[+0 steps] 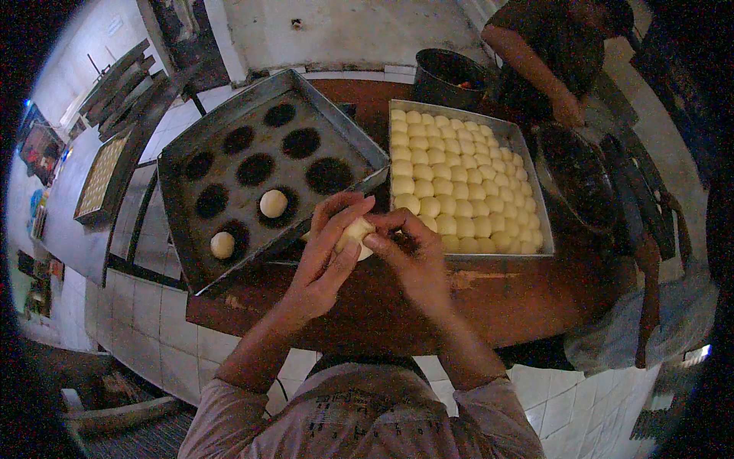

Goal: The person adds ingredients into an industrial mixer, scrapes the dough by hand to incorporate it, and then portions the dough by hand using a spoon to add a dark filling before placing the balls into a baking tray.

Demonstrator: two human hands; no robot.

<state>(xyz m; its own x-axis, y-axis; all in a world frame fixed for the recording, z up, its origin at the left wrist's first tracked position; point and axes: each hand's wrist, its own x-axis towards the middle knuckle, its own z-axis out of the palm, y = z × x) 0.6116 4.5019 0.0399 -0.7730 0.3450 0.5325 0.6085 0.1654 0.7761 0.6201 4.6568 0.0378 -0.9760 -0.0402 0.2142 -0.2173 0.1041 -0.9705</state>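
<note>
Both my hands hold a pale piece of dough (361, 252) at the middle of the view, my left hand (327, 256) cupped round it and my right hand (405, 260) pinching its right side. Just behind them, to the left, lies a dark metal pan (179, 226) with several dark round patches; one dough ball (272, 203) and another (222, 245) rest on it. To the right, a metal tray (549, 246) is packed with rows of pale, smooth dough balls (459, 176). Both stand on a brown wooden table (520, 298).
A black pot (447, 76) stands at the back. A co-worker (543, 53) reaches toward a dark basin (573, 172) at the right; another person's arm (650, 283) is at the right edge. A further tray of small pieces (103, 180) sits on a left-hand surface.
</note>
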